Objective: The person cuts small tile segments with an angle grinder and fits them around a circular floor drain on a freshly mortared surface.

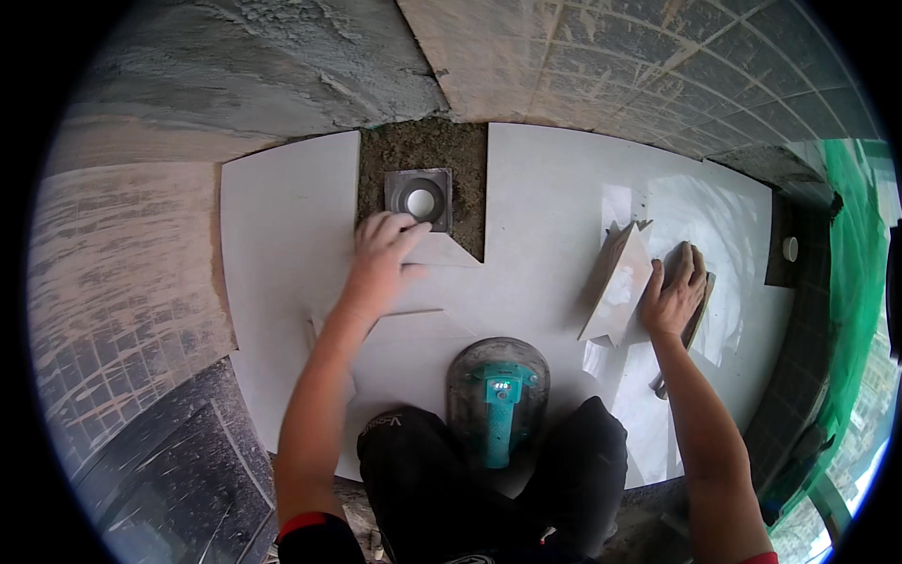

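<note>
My left hand (383,256), slightly blurred, has its fingers apart at the cut tile piece (444,247) below the square metal drain (396,182); whether it touches either is unclear. The drain sits in a gap of dark mortar (418,146). My right hand (675,291) has its fingers apart over a long, narrow tool (697,318), partly hidden by the hand, beside a stack of pale cut pieces (613,289). Between my knees is a teal handheld machine (498,414) with a dark oval pad. Another cut piece (406,334) lies nearer me.
Large white floor tiles (545,188) surround the mortar gap. Rough walls (254,66) and smeared, tiled walls (658,66) enclose the space. A small white cap (790,249) is at the right, near green netting (846,244). Dark panels (188,470) lie at lower left.
</note>
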Demonstrator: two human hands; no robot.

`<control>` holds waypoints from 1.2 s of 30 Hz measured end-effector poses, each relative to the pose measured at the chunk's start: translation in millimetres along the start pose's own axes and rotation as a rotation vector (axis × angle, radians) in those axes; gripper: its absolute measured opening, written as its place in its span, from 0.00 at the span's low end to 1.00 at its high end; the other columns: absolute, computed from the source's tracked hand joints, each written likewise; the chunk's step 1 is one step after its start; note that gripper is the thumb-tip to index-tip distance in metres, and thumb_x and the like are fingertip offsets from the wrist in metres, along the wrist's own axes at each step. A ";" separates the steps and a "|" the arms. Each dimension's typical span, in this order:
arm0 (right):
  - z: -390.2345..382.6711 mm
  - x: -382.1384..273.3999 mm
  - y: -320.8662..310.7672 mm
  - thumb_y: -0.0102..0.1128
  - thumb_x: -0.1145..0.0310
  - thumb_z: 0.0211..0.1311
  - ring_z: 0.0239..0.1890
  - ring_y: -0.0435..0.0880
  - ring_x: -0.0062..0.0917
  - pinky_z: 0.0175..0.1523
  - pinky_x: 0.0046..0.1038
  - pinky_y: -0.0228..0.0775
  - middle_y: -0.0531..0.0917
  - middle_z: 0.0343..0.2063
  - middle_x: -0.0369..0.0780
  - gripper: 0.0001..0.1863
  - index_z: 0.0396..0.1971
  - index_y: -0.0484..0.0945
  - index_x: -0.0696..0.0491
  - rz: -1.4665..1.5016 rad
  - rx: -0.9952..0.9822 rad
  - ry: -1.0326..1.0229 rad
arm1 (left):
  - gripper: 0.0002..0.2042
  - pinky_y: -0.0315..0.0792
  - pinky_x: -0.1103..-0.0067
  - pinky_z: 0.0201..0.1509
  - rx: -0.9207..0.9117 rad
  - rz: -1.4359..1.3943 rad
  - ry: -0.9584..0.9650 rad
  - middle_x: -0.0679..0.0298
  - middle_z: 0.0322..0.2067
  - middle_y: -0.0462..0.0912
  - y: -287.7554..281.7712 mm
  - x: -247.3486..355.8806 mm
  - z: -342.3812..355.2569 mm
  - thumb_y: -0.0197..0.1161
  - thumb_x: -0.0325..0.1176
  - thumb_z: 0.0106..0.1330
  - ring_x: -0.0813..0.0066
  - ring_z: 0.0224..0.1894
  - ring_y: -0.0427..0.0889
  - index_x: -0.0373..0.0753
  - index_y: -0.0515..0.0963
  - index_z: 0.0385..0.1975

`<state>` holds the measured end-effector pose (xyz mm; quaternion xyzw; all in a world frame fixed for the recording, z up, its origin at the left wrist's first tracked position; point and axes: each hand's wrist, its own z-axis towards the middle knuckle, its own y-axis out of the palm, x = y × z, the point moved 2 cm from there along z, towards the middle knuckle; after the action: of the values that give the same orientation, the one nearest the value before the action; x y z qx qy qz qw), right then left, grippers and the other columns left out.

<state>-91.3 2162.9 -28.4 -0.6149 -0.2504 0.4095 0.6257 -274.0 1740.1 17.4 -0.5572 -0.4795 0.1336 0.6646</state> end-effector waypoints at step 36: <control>-0.3 -5.4 -6.9 0.57 0.52 0.66 0.71 0.62 0.49 0.76 0.50 0.46 0.67 0.68 0.52 0.36 0.69 0.65 0.56 0.014 0.017 -0.013 | 0.27 0.72 0.61 0.62 0.114 0.077 0.085 0.51 0.53 0.77 1.4 28.5 -2.7 0.71 0.26 0.58 0.49 0.57 0.75 0.34 0.74 0.60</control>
<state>-92.6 2158.9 -20.7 -0.6087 -0.2466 0.4201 0.6263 -257.0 1759.2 30.3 -0.5417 -0.4207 0.1626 0.7093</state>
